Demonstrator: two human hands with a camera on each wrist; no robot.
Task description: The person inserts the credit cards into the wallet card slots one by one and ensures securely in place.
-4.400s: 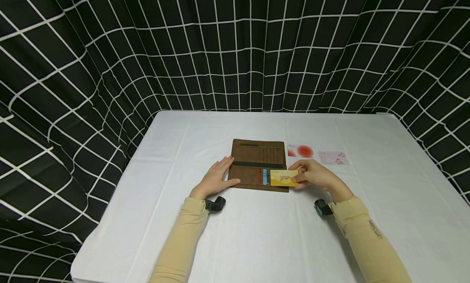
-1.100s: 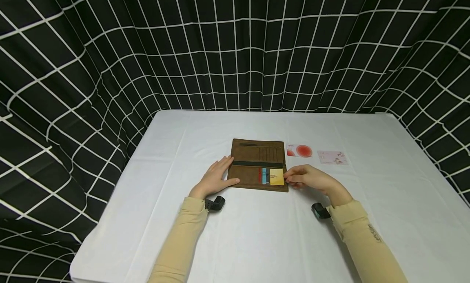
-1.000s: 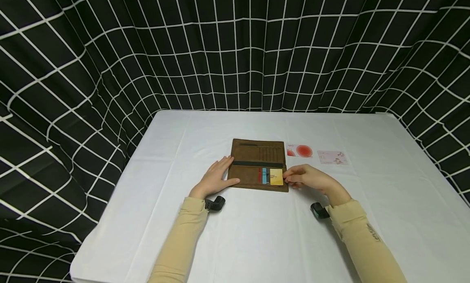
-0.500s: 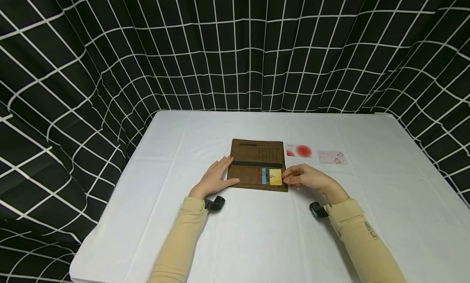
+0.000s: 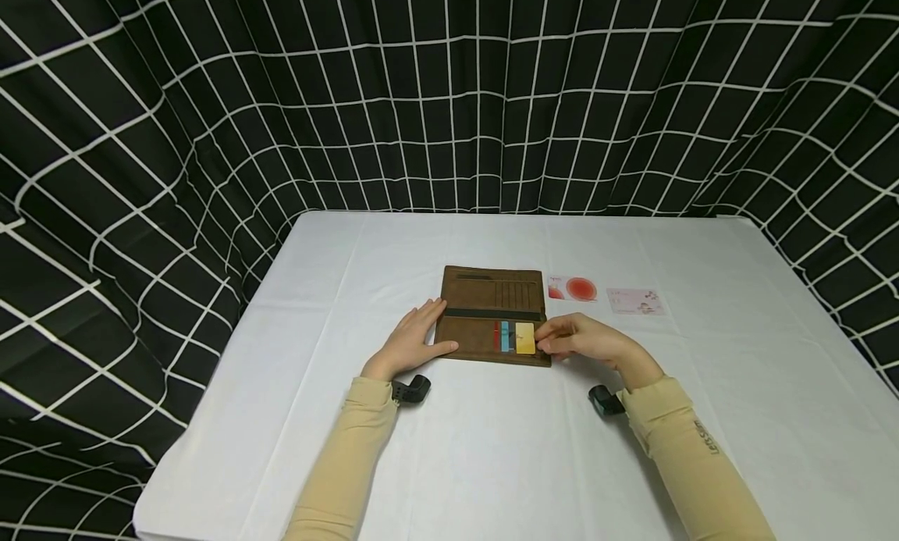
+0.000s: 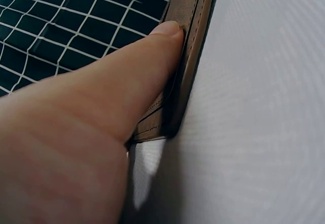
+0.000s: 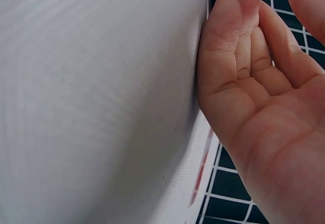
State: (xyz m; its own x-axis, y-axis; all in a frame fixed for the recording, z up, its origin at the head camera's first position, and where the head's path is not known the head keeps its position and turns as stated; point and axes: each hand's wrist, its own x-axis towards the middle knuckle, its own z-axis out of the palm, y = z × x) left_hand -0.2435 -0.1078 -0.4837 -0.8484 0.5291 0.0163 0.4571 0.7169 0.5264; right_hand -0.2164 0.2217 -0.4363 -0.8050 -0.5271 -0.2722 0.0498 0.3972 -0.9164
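Observation:
An opened brown wallet (image 5: pixel 470 336) lies on the table in the head view, with red, blue (image 5: pixel 505 336) and dark card edges showing in its lower half. Right of these a yellow card (image 5: pixel 524 338) sits partly in a slot. My right hand (image 5: pixel 586 339) pinches the card's right edge, fingertips low over the wallet's edge. In the right wrist view, the right hand's bent fingers (image 7: pixel 223 41) reach the wallet's edge, and the card is hidden. My left hand (image 5: pixel 410 342) rests on the wallet's left side, thumb (image 6: pixel 165 33) pressing its lower part.
A card with a red circle (image 5: pixel 573 288) lies just right of the wallet's upper half. A pale pink card (image 5: pixel 635 301) lies farther right. The white-covered table (image 5: pixel 492 447) is backed by a black curtain (image 5: pixel 421 96) with white grid lines.
Since 4.4 seconds ago the yellow card has slid left, less of it showing beyond the slot, and the right hand has moved left with it. The left hand has stayed in place.

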